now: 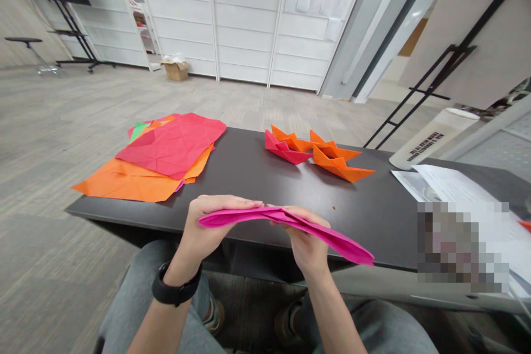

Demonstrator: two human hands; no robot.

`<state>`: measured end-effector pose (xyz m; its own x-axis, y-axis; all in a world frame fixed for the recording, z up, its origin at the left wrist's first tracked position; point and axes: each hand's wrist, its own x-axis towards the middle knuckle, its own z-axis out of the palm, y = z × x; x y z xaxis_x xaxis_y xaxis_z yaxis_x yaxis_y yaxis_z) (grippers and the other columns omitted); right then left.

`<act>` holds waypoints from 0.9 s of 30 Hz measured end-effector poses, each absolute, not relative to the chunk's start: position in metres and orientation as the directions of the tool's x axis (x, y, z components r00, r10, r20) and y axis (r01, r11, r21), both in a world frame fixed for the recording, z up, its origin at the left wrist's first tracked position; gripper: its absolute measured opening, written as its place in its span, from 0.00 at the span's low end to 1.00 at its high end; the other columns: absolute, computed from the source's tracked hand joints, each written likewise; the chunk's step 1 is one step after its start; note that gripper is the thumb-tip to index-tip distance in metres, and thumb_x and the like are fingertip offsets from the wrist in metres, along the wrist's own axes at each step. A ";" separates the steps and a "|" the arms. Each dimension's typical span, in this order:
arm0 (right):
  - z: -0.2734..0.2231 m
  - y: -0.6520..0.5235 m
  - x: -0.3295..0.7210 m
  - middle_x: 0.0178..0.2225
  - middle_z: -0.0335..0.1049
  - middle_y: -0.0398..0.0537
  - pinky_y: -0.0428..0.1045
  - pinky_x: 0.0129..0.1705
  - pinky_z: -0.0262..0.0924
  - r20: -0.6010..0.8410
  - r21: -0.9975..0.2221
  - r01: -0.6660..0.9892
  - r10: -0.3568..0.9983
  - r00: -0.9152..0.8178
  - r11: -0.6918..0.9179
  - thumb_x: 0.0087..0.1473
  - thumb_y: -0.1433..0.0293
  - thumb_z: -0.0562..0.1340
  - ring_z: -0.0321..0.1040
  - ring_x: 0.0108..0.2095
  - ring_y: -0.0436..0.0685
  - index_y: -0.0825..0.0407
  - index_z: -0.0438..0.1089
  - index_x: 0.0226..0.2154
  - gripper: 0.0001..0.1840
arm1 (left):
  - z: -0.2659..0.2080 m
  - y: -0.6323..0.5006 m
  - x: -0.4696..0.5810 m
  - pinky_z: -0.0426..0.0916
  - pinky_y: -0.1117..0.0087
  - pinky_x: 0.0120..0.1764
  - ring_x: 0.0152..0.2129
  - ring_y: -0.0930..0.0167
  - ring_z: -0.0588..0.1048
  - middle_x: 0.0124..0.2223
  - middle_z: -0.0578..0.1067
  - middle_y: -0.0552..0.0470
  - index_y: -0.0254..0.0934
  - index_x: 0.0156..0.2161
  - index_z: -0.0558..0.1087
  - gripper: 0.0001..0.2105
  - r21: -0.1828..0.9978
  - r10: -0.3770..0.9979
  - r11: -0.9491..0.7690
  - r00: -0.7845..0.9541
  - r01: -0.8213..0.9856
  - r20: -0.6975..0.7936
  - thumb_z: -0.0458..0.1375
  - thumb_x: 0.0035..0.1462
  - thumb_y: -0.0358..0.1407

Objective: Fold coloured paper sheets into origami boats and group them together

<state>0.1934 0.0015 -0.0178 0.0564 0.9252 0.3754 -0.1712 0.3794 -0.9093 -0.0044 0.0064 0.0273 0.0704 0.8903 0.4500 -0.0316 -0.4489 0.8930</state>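
A folded magenta paper [332, 238] is held edge-on above the front edge of the dark table, its layers pressed into a long, slightly bent strip. My left hand [211, 232] grips its left part, fingers along the far side. Around its middle is my right hand [309, 243], closed on the paper, with the fingers partly hidden behind it. The strip's right end sticks out past my right hand. Beyond it on the table stand several folded paper boats, among them a red one [286, 149] and an orange one [340, 165].
Creased paper sheets, a red one [174, 144] on top, lie at the table's left end. To the right are a white cylinder [433, 138] with black print and white papers [464, 193]. A blurred patch covers something near the right front edge.
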 end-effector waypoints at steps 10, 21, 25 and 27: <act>-0.010 0.009 0.195 0.26 0.80 0.47 0.59 0.35 0.76 0.254 -0.922 -0.245 0.947 0.196 0.298 0.54 0.57 0.69 0.79 0.27 0.64 0.48 0.77 0.28 0.13 | 0.016 0.015 -0.001 0.78 0.65 0.33 0.25 0.63 0.82 0.28 0.83 0.49 0.37 0.32 0.83 0.06 0.957 0.931 -0.291 -0.228 0.005 0.284 0.71 0.49 0.37; -0.005 0.013 0.196 0.27 0.81 0.48 0.56 0.36 0.77 0.189 -0.964 -0.180 0.980 0.063 0.197 0.53 0.60 0.71 0.79 0.27 0.61 0.51 0.80 0.34 0.12 | 0.015 0.019 0.003 0.79 0.65 0.33 0.26 0.62 0.82 0.28 0.83 0.47 0.35 0.31 0.83 0.11 0.989 0.987 -0.136 -0.099 -0.062 0.130 0.73 0.45 0.41; -0.006 0.017 0.205 0.25 0.80 0.49 0.55 0.34 0.77 0.152 -0.957 -0.246 0.988 0.030 0.154 0.53 0.58 0.71 0.80 0.27 0.62 0.52 0.80 0.33 0.14 | 0.014 0.022 0.004 0.80 0.62 0.34 0.24 0.62 0.82 0.27 0.82 0.46 0.33 0.32 0.82 0.15 0.978 0.991 -0.112 -0.095 -0.176 0.096 0.73 0.46 0.44; -0.005 0.019 0.207 0.24 0.79 0.49 0.55 0.33 0.77 0.126 -0.958 -0.255 0.991 0.038 0.131 0.51 0.57 0.72 0.80 0.27 0.62 0.53 0.79 0.31 0.15 | 0.013 0.023 0.004 0.80 0.62 0.35 0.24 0.62 0.82 0.26 0.81 0.46 0.32 0.31 0.81 0.16 0.975 0.992 -0.098 -0.092 -0.198 0.081 0.73 0.45 0.45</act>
<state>0.2073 0.0191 -0.0049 0.0378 0.9913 0.1258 -0.2552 0.1313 -0.9579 0.0038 0.0234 0.0132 -0.0922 0.9924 0.0811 -0.1984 -0.0981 0.9752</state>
